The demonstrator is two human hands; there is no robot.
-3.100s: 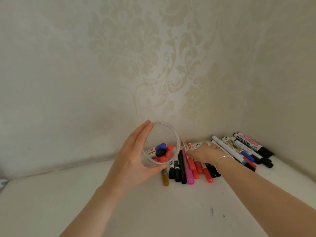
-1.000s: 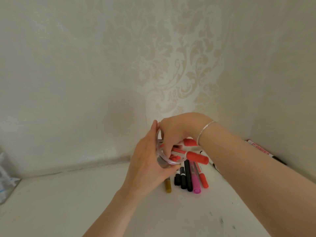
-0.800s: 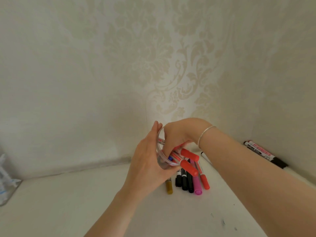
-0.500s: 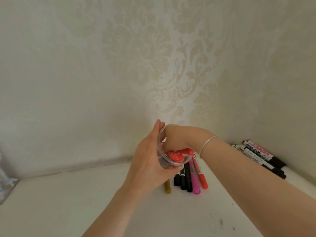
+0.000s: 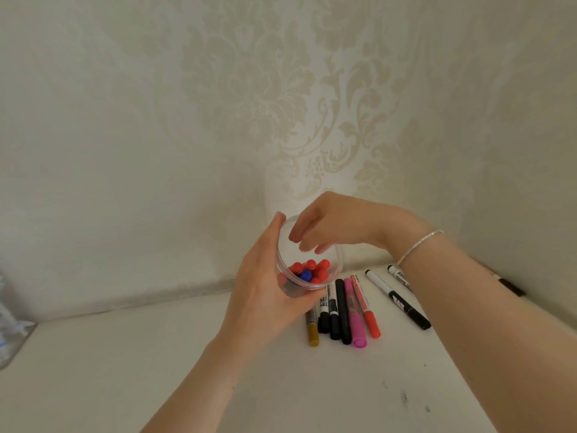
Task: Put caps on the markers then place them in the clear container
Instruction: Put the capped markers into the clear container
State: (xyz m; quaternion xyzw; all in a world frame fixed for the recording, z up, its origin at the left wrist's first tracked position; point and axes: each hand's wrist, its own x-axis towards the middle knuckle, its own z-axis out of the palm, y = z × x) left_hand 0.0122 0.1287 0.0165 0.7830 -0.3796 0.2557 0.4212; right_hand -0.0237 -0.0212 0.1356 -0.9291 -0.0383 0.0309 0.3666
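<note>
My left hand [image 5: 265, 289] grips the clear container [image 5: 335, 267], tilted toward me above the white surface. Inside it stand several capped markers [image 5: 310, 271], mostly red with one blue. My right hand [image 5: 337, 225] hovers just above the container's rim with loose, empty fingers. A row of capped markers [image 5: 342, 310] lies on the surface under the container: gold, black, pink and red ones. A white marker with a black cap [image 5: 398, 300] lies to the right, and another [image 5: 398, 275] is partly hidden by my right forearm.
Patterned walls meet in a corner right behind the markers. A black marker end [image 5: 512, 287] shows past my right forearm by the right wall. A clear plastic bag [image 5: 9, 332] sits at the left edge. Small dark marks [image 5: 404, 398] dot the white surface.
My right hand carried red markers from the pile into the container, let them go and has lifted out empty. My left hand has kept holding the container.
</note>
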